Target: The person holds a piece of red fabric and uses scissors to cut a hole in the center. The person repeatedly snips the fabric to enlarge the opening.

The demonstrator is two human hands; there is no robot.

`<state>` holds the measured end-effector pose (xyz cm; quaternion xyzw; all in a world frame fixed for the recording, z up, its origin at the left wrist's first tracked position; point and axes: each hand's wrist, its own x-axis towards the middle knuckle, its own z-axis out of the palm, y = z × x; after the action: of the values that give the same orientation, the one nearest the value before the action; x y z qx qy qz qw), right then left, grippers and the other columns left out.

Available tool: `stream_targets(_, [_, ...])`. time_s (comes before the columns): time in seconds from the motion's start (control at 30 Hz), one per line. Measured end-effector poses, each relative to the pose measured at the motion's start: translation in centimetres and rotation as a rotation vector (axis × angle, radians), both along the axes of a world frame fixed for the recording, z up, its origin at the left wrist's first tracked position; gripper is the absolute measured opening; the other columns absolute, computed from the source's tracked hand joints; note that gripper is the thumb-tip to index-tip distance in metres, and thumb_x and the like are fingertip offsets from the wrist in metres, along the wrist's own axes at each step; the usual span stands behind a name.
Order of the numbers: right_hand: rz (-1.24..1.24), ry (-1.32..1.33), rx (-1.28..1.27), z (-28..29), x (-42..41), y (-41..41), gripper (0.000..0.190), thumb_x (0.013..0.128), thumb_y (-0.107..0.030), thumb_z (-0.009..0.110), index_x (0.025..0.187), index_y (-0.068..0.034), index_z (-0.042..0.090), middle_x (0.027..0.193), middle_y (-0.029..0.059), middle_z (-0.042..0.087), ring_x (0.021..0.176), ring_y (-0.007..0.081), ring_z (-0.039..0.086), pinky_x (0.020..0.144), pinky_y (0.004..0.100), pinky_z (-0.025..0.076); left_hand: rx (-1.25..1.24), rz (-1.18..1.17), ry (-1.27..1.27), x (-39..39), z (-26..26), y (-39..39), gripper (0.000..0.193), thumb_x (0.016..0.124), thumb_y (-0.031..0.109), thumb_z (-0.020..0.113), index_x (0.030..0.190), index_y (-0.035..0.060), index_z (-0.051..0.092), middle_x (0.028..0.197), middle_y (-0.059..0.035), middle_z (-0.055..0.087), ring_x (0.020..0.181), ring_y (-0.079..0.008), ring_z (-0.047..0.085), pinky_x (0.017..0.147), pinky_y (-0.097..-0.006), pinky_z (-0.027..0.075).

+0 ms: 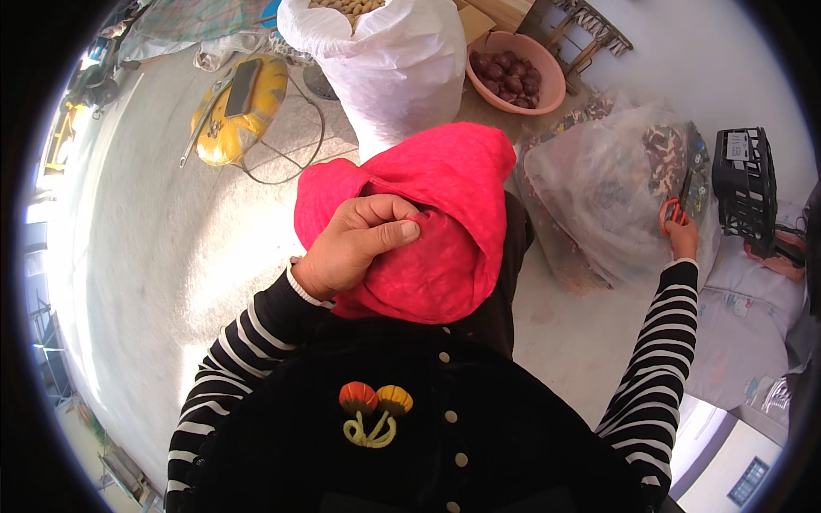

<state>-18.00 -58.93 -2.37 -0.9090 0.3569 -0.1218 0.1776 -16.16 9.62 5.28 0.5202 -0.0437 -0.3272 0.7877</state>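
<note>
On my lap lies a bright red piece of fabric, gathered and folded into a rounded bundle. My left hand pinches a fold of it between thumb and fingers. Far out to the right, my right hand has its fingers at the red handles of a pair of scissors, with the dark blades pointing away from me. Beneath the scissors is a large clear plastic bag that holds camouflage-patterned and other printed cloth.
Ahead stands a white woven sack of what look like peanuts. Beyond the bag, a pink basin holds dark red round produce. A yellow-topped stool on the left carries a phone. At right are a black plastic crate and a grey cushion.
</note>
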Motion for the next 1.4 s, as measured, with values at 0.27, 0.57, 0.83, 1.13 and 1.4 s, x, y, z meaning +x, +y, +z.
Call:
stream_targets(0.27, [0.013, -0.602, 0.886, 1.1, -4.5, 7.0, 0.048, 0.082, -0.01, 0.066, 0.128, -0.005, 0.054, 0.083, 0.004, 0.059, 0.07, 0.0119, 0.055, 0.06, 0.0261, 0.043, -0.238, 0.035, 0.14, -0.4, 0.1, -0.1, 0.018, 0.093, 0.006, 0.056, 0.105, -0.002, 0.068, 0.099, -0.0054, 0.071, 0.092, -0.0136, 0.065, 0.089, -0.0271, 0.049])
stream_targets(0.57, [0.391, -0.62, 1.248, 9.4, -13.2, 35.0, 0.072, 0.076, -0.007, 0.06, 0.144, 0.002, 0.04, 0.076, 0.01, 0.06, 0.07, 0.0211, 0.059, 0.069, 0.0312, 0.048, -0.127, -0.061, -0.046, -1.5, 2.1, -0.3, 0.031, 0.082, -0.009, 0.063, 0.111, -0.0005, 0.067, 0.101, -0.0012, 0.068, 0.095, -0.0098, 0.063, 0.09, -0.0253, 0.05])
stream_targets(0.83, [0.522, 0.136, 1.625, 15.8, -17.2, 43.9, 0.076, 0.079, -0.005, 0.063, 0.15, -0.003, 0.037, 0.101, 0.0157, 0.066, 0.089, 0.021, 0.063, 0.08, 0.0318, 0.049, -0.132, -0.002, -0.128, -2.4, 2.8, -0.2, 0.036, 0.082, -0.01, 0.067, 0.117, -0.0005, 0.065, 0.105, 0.0005, 0.068, 0.097, -0.0076, 0.062, 0.09, -0.0238, 0.05])
stream_targets(1.13, [0.57, 0.441, 1.501, 17.1, -16.2, 44.5, 0.068, 0.088, -0.013, 0.064, 0.15, -0.004, 0.039, 0.107, 0.0116, 0.06, 0.092, 0.0162, 0.056, 0.086, 0.0283, 0.047, -0.181, 0.027, -0.141, -2.9, 1.8, -0.6, 0.036, 0.083, -0.01, 0.066, 0.118, -0.0002, 0.065, 0.106, -0.0002, 0.068, 0.096, -0.0077, 0.062, 0.09, -0.0235, 0.051])
stream_targets(1.4, [0.595, 0.397, 1.468, 16.9, -16.8, 44.6, 0.063, 0.091, -0.013, 0.062, 0.149, -0.004, 0.039, 0.106, 0.0107, 0.06, 0.091, 0.0154, 0.055, 0.085, 0.0285, 0.047, -0.177, 0.013, -0.135, -2.8, 1.7, -0.5, 0.036, 0.083, -0.01, 0.066, 0.118, -0.0003, 0.064, 0.106, -0.0007, 0.068, 0.097, -0.0079, 0.062, 0.09, -0.0237, 0.051])
